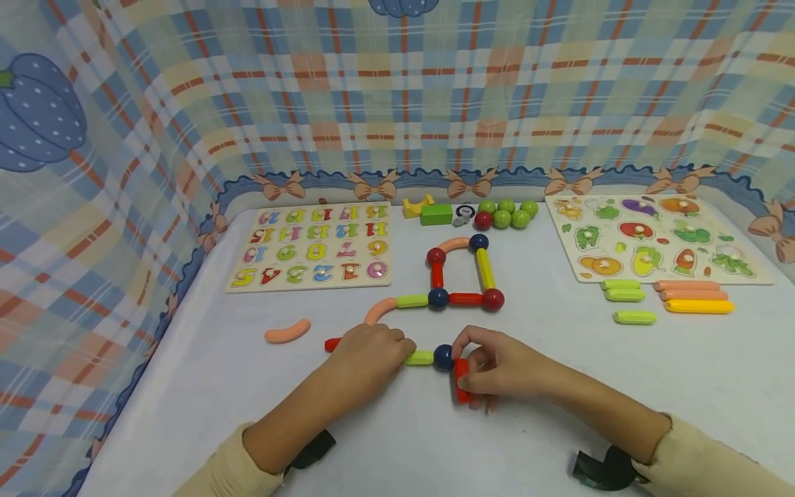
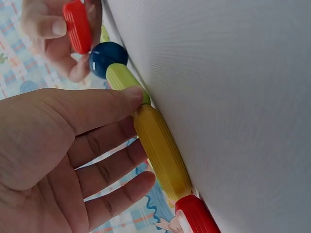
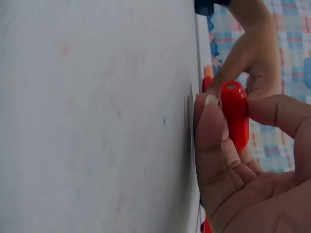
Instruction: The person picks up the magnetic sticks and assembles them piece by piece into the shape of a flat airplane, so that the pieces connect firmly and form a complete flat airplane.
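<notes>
My left hand (image 1: pixel 371 352) pinches a light green magnetic stick (image 2: pixel 124 80), thumb on its end where it meets a yellow stick (image 2: pixel 163 150). Past the yellow one, a red stick (image 2: pixel 197 213) continues the row. At the green stick's other end sits a dark blue ball (image 1: pixel 444 357). My right hand (image 1: pixel 509 362) holds a short ribbed red stick (image 1: pixel 462 383) between thumb and fingers, its upper end right by the blue ball. In the right wrist view, a small grey disc shows in the end of this held red stick (image 3: pixel 235 114).
Beyond the hands lies a loop of sticks and balls, with a red ball (image 1: pixel 493 299) at one corner. A curved peach stick (image 1: pixel 288 331) lies left. Number board (image 1: pixel 310 284), green balls (image 1: pixel 502 219) and vegetable board (image 1: pixel 667 266) stand behind; loose green sticks (image 1: pixel 634 317) lie right.
</notes>
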The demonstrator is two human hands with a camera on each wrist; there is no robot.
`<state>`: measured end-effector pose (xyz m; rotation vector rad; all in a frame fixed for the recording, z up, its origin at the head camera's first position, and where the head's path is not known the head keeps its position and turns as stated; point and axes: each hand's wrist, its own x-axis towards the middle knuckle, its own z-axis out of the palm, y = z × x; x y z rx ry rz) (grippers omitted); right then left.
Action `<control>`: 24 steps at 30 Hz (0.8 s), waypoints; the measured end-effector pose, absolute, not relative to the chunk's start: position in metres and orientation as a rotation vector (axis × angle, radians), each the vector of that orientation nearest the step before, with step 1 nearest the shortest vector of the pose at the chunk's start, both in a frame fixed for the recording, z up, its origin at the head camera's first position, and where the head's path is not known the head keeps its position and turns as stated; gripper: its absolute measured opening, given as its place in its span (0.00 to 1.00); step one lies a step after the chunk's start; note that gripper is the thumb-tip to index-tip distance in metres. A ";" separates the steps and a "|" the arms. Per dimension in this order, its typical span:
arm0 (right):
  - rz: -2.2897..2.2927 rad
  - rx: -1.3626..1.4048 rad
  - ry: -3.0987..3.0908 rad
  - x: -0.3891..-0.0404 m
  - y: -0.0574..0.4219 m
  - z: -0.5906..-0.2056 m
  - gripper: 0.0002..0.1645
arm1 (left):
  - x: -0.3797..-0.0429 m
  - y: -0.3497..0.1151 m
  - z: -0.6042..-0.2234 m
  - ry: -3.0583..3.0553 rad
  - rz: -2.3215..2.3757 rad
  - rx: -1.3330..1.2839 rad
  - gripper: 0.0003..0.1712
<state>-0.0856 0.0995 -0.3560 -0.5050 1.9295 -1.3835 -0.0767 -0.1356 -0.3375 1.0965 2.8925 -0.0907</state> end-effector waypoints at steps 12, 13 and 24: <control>-1.324 -0.362 1.869 -0.084 0.090 -0.360 0.44 | -0.078 -0.138 -0.336 2.881 0.006 1.042 0.16; -1.318 -0.358 1.870 -0.084 0.090 -0.360 0.43 | -0.078 -0.138 -0.336 2.883 0.004 1.043 0.16; -1.169 -0.434 1.956 -0.087 0.090 -0.358 0.40 | -0.077 -0.138 -0.338 2.867 0.006 1.052 0.17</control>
